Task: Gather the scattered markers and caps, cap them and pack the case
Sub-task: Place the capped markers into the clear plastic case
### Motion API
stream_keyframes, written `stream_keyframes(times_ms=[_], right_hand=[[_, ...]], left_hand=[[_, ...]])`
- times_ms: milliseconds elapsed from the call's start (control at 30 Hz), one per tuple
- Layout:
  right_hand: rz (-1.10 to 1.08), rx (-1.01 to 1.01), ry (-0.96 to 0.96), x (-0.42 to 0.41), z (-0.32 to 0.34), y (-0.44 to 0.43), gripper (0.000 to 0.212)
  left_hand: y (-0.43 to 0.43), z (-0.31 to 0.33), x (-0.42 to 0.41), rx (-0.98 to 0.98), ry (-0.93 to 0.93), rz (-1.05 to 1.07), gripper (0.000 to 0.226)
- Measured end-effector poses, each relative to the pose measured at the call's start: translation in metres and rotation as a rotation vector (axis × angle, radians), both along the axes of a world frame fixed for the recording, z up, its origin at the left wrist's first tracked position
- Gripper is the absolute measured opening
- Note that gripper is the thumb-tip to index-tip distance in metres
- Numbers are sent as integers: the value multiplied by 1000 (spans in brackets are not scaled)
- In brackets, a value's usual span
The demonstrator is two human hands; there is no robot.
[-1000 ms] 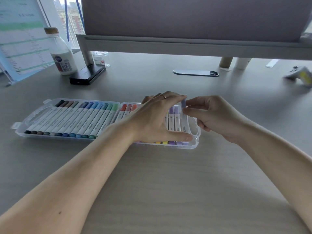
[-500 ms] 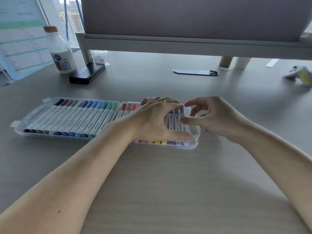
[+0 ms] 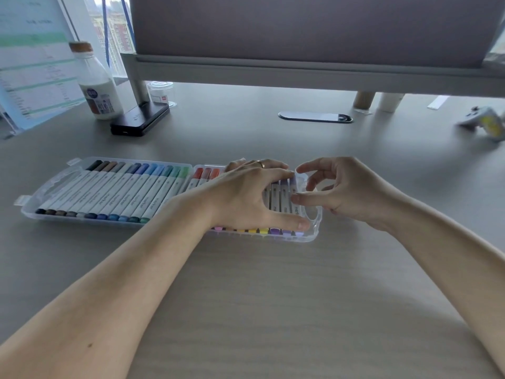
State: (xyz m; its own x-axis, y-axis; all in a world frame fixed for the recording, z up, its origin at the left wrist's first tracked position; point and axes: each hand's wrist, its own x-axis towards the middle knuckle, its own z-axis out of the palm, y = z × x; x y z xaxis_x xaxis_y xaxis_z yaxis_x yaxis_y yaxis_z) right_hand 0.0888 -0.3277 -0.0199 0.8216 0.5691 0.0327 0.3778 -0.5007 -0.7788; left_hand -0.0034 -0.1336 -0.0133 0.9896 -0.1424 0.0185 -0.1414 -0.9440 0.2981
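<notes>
A clear plastic marker case (image 3: pixel 49 187) lies open flat on the grey desk, both halves filled with rows of capped white markers (image 3: pixel 131 195). My left hand (image 3: pixel 246 198) lies spread over the markers in the right half, thumb at the near edge, hiding the middle of that row. My right hand (image 3: pixel 341 187) hovers at the case's right end, fingers apart, thumb tip touching the last purple marker (image 3: pixel 293 195), which lies in the row. Neither hand grips anything.
A milk bottle (image 3: pixel 95 86), a black box (image 3: pixel 139 121) and a small clear jar (image 3: pixel 161 91) stand at the back left beside a paper sheet on a stand (image 3: pixel 32 64). A desk partition (image 3: pixel 300 36) runs along the back. A white controller (image 3: pixel 483 124) lies far right.
My right hand held the purple marker upright at the case's right end; it lowered the marker into the row and let go, fingers now spread. My left hand stayed on the markers.
</notes>
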Motion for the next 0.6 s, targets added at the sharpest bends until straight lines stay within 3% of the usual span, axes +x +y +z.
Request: stream_keyframes(times_ms=[600], right_hand=[[48, -35, 13, 2, 0, -3, 64]], left_hand=[[2, -3, 3, 7, -1, -6, 109]])
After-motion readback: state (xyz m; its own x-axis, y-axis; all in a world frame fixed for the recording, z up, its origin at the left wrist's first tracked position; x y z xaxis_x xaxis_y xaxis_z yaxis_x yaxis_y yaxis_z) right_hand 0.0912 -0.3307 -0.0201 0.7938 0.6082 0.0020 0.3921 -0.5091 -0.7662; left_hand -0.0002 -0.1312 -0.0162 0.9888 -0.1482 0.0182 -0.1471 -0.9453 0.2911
